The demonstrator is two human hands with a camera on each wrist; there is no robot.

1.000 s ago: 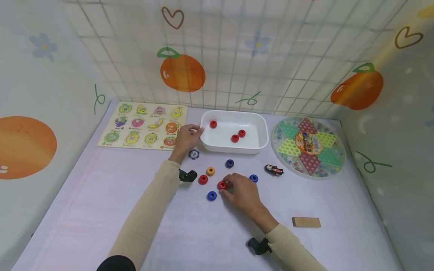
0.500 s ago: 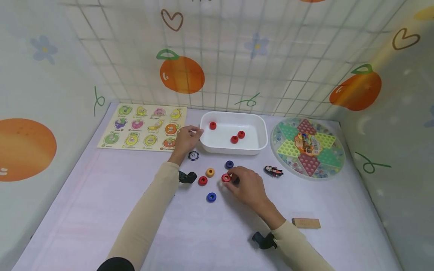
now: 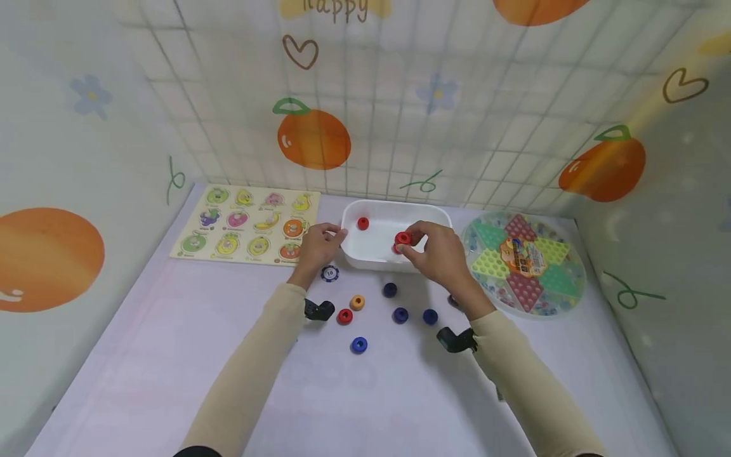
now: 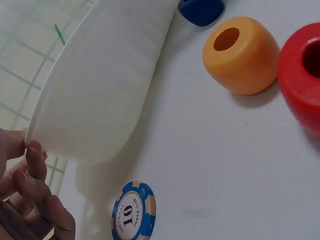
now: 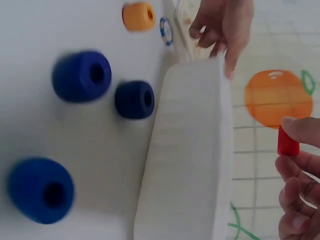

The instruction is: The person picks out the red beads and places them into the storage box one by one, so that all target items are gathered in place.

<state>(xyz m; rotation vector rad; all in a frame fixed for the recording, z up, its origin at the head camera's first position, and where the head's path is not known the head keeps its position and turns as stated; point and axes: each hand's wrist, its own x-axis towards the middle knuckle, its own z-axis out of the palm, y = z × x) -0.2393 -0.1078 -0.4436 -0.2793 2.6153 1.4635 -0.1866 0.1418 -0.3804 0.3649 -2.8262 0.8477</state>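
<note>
With thumb and fingertips, my right hand [image 3: 444,255] pinches a red bead [image 3: 403,237] above the white plastic tub [image 3: 371,260]. In the right wrist view the same red bead [image 5: 288,145] is held clear of the rim. My left hand [image 3: 316,249] grips the tub's left rim between thumb and finger, seen closely beside the tub wall [image 4: 100,95] in the left wrist view. Inside the tub lies a red bead [image 3: 362,223]; another shows partly beneath the held one. Loose on the table are a red bead [image 3: 345,317], an orange bead [image 3: 357,302] and several blue beads [image 3: 359,344].
A poker chip [image 3: 329,273] lies beside my left wrist. The fruit puzzle board [image 3: 268,222] is at back left, a round Chinese checkers board [image 3: 522,263] at right. My right forearm mostly hides a small figure [image 3: 454,303] and a wooden block [image 3: 500,395]. Printed curtains surround the table.
My right hand has lifted the red bead from the table and carried it forward over the tub. A blue bead it was covering now shows. My left hand stays at the tub's rim.
</note>
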